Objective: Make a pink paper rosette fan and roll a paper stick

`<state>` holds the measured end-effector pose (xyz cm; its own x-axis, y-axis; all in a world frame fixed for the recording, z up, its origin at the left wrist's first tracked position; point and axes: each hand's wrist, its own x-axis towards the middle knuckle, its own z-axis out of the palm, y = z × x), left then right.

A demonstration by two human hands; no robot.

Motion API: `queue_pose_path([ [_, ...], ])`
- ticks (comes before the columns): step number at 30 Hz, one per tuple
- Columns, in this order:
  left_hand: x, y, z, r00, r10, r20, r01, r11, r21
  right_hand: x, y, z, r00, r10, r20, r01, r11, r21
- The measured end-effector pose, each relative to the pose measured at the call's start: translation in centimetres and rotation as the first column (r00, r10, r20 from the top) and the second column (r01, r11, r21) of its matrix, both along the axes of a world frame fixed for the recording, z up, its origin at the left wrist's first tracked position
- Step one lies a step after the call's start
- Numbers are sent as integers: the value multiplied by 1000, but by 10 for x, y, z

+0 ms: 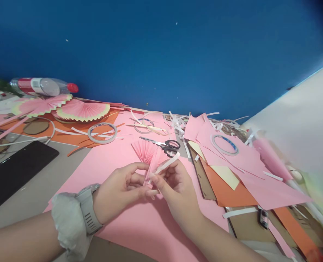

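Observation:
My left hand (124, 189), with a watch and a pale scrunchie at its wrist, is closed on a pleated pink paper fan (145, 150). The fan's folds spread away from me above the fingers. My right hand (177, 185) meets it at the fan's near end, thumb and fingers pinching a white paper strip (168, 162) that sticks out to the upper right. Whether the strip is stuck to the fan I cannot tell. Just beyond the hands lie black-handled scissors (169, 145). Beneath everything is a large pink paper sheet (87, 185).
Tape rolls lie at left (102, 133) and right (225, 145). Finished-looking pink fans with cream zigzag edges (82, 110) rest by a plastic bottle (44, 86). A black phone (22, 171) is at left. Pink sheets (248, 174) and orange paper (226, 189) pile up at right, before a blue wall (161, 54).

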<state>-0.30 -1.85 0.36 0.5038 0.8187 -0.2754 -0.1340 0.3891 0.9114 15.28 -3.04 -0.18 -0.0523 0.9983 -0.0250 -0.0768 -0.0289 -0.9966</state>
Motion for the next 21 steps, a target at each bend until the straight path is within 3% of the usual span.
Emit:
queue_pose_path([
  [8, 2, 1, -2, 993, -13, -117, 23, 996, 87, 2, 3, 0, 1000, 23, 4, -23, 1000, -21],
  [13, 2, 1, -4, 994, -38, -99, 47, 995, 89, 3, 3, 0, 999, 37, -4, -37, 999, -18],
  [21, 1, 2, -6, 994, -31, -103, 41, 995, 93, 4, 7, 2, 993, 44, 114, -46, 999, 14],
])
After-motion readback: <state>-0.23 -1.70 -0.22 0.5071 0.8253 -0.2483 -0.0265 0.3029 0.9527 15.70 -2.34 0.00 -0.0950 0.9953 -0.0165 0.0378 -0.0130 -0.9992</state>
